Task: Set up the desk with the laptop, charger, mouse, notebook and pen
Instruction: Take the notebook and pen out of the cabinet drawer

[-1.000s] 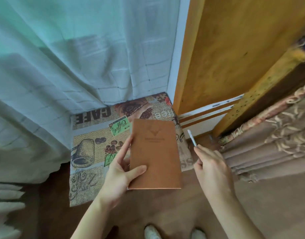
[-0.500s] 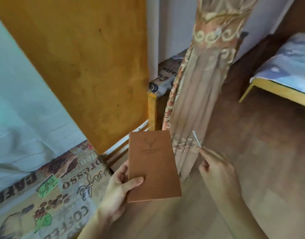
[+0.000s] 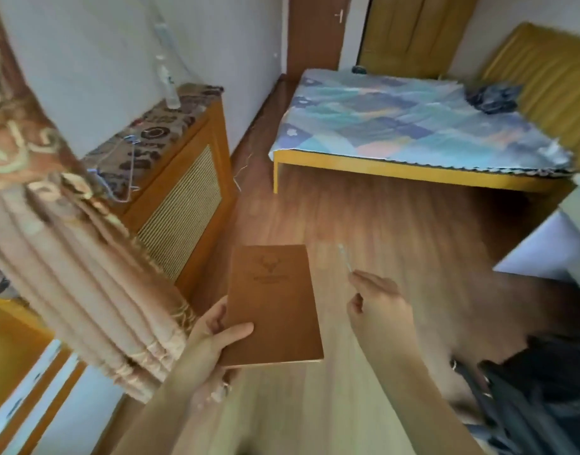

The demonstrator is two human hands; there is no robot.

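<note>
Wooden flooring (image 3: 364,224) fills the middle of a bedroom, with a patterned curtain (image 3: 68,257) and a slatted cabinet (image 3: 183,198) left of the brown notebook (image 3: 273,303) and a bed (image 3: 413,133) beyond it. Left of the notebook's lower edge, the left hand (image 3: 213,339) clamps it, thumb on the cover, carried flat for the desk, while to its right the right hand (image 3: 377,307) pinches a blurred pen (image 3: 345,258), tip up. Half a second ago the curtain hung directly behind the notebook; now the view has swung right, revealing the bed.
</note>
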